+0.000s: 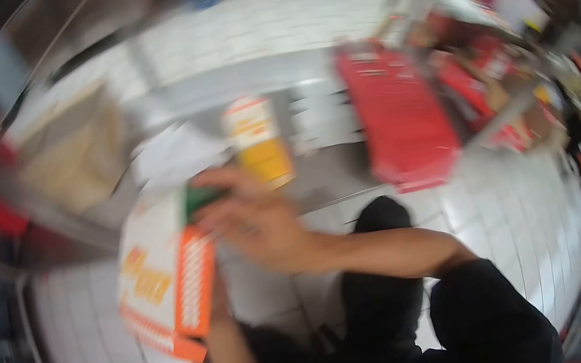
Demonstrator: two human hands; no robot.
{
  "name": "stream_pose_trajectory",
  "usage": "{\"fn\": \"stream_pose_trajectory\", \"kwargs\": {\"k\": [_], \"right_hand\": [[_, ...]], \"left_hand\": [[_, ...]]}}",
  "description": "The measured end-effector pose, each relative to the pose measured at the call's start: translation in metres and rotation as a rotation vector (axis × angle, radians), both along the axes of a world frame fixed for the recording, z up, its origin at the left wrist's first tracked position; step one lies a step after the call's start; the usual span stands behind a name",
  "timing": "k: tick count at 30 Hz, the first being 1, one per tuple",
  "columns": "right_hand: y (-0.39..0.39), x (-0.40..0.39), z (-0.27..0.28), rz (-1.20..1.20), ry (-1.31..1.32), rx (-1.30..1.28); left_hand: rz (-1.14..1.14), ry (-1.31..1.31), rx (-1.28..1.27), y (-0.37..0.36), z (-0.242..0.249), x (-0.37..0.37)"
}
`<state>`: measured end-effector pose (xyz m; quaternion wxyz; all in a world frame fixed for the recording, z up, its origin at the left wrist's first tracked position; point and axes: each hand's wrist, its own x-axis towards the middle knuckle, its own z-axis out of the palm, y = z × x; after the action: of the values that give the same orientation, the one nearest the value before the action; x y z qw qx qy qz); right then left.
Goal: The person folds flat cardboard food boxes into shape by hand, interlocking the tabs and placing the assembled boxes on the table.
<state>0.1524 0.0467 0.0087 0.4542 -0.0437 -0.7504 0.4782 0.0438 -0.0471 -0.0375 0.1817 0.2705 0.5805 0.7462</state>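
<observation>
An orange and white printed carton (148, 268) is held up at the left, tilted, with orange sides and a green part (202, 198) at its top edge. My left hand (216, 299) grips the carton from behind and below; its fingers are mostly hidden by the box. My right hand (255, 221) reaches across to the top right edge, its fingers bent against the green part. Motion blur hides whether they pinch it. Just beyond, a yellow and white carton (260, 144) lies on the grey surface (334, 167).
White sheets (176, 154) and a white flat piece with notched edges (325, 113) lie on the surface. A stack of red flat packs (402, 118) is to the right, with more red packaging (489, 89) beyond. A brown cardboard box (73, 151) stands left. White tiles (510, 223) cover the floor.
</observation>
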Motion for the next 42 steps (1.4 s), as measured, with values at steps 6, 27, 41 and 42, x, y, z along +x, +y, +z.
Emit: {"fn": "stream_pose_trajectory", "kwargs": {"k": [6,27,41,42], "right_hand": [[0.002,0.002,-0.005,-0.325,-0.138,0.538],[0.031,0.011,0.021,0.320,-0.205,-0.558],[0.019,0.011,0.016,0.018,-0.043,-0.467],[0.021,0.012,0.013,0.017,-0.132,-0.515]], "left_hand": [[0.143,-0.019,0.053,0.013,0.010,-0.011],[0.181,0.978,-0.038,0.026,0.052,0.022],[-0.050,0.204,0.112,0.029,0.046,0.053],[-0.025,0.176,0.214,0.032,0.041,0.051]]}}
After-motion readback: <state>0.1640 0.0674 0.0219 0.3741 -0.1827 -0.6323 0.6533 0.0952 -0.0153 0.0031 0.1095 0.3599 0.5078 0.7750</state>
